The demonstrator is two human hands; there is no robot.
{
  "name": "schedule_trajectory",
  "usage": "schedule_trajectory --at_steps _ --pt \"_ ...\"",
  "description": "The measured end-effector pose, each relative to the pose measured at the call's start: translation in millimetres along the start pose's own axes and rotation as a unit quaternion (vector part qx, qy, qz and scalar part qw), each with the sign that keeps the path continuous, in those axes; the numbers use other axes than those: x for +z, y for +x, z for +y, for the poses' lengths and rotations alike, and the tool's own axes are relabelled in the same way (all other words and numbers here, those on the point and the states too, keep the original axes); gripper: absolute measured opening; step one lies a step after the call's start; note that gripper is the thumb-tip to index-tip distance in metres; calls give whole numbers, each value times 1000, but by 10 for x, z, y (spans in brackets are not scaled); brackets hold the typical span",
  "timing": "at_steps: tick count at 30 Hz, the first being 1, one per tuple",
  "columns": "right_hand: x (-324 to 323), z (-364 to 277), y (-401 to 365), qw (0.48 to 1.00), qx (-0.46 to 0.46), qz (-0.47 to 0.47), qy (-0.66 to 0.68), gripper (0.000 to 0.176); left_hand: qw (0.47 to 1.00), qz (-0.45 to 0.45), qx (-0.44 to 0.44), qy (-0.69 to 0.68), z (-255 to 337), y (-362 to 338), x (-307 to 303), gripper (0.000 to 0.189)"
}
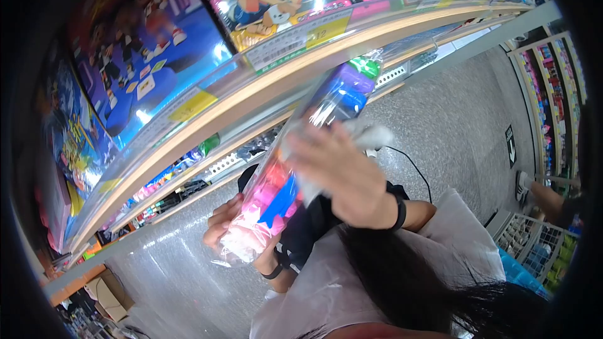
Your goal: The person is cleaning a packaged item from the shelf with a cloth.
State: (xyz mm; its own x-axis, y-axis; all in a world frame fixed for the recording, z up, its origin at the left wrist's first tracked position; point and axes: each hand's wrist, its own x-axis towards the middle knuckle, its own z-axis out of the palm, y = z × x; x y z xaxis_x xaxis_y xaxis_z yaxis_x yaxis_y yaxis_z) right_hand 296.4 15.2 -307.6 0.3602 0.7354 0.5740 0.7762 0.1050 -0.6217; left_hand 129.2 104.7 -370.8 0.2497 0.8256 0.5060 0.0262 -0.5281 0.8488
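A long clear plastic pack of coloured pieces [270,198] lies tilted in front of my body, its lower end towards me. Pink, red, blue, purple and green pieces show through the shiny wrap. My left hand [225,221] grips the lower end, fingers wrapped around its side. Across the middle of the pack is my right hand [342,176], smeared by motion, with a whitish cloth [374,137] bunched under its palm and fingers against the wrap. The far end of the pack reaches past the shelf edge [276,91].
Boxed toys [151,56] stand on the shelf above, behind price labels [326,31]. Lower shelves hold more goods. A black cable [418,166] hangs over the grey floor [452,113]. At right are a display rack [553,100], wire baskets [527,245] and another person's leg [549,198].
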Motion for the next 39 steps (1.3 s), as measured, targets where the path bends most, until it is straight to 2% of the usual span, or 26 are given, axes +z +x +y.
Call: schedule_trajectory --at_steps 1,2,3,5,8,9,11,15,16,17,18,19,23,24,25,27,28,30,31,32,33,35,37,39 --pt "88 -120 -34 998 -24 -55 -1 30 1000 3 6 -5 17 -5 3 78" --pt "109 -231 -18 996 -85 -41 -4 28 1000 5 -2 -14 71 2 24 69" --pt "205 -324 -23 992 -115 -36 35 25 996 59 -43 -58 64 -60 66 58" --pt "327 -444 -109 982 -181 -52 23 22 991 84 -66 -75 54 -101 111 57" --pt "334 -298 -10 973 -220 -56 48 21 968 150 -137 -150 33 -139 126 54" --pt "241 -255 29 975 -208 -69 33 22 967 155 -133 -153 42 -108 120 54" --pt "104 -97 75 983 -164 -80 1 23 997 46 22 -58 70 -2 60 58" --pt "-198 395 84 975 -32 48 -217 28 997 38 50 -34 -34 10 -123 59" --pt "-231 396 42 973 -26 56 -223 28 997 30 46 -60 -78 15 -160 56" --pt "-266 391 5 978 17 71 -195 33 996 21 52 -67 -94 37 -161 56" --pt "-286 375 -17 980 59 86 -167 39 997 5 43 -70 -97 59 -143 55" --pt "-313 324 -21 978 62 97 -172 39 997 -11 33 -71 -90 79 -134 54" --pt "-536 123 51 971 87 76 -210 42 996 -69 -8 -49 66 209 -68 68" --pt "-582 94 63 969 108 64 -211 42 991 -79 -46 -99 92 204 -66 77" --pt "-625 80 76 967 131 52 -211 42 991 -78 -43 -100 128 216 -57 77" --pt "-701 124 -38 967 137 53 -206 41 974 -78 -162 -140 199 183 -57 80" --pt "-714 197 -144 970 133 96 -179 40 970 -82 -189 -132 205 178 -69 80" --pt "-786 352 -332 961 111 208 -144 39 974 -85 -161 -132 -31 168 -120 79" --pt "-820 441 -401 962 108 208 -144 39 978 -87 -143 -125 -111 121 -118 78" --pt "-859 529 -465 929 155 313 -123 38 964 -26 -218 -150 -142 33 -113 78" --pt "-895 584 -525 883 202 412 -100 37 949 -69 -240 -190 -331 -55 -289 81" --pt "-950 628 -561 892 227 383 -75 33 950 -35 -215 -223 -346 -134 -260 90" --pt "-860 590 -534 930 270 241 68 32 945 -42 -231 -229 -144 -136 -190 88" --pt "-789 606 -521 930 262 226 122 34 925 -1 -256 -279 -167 -306 -200 81"
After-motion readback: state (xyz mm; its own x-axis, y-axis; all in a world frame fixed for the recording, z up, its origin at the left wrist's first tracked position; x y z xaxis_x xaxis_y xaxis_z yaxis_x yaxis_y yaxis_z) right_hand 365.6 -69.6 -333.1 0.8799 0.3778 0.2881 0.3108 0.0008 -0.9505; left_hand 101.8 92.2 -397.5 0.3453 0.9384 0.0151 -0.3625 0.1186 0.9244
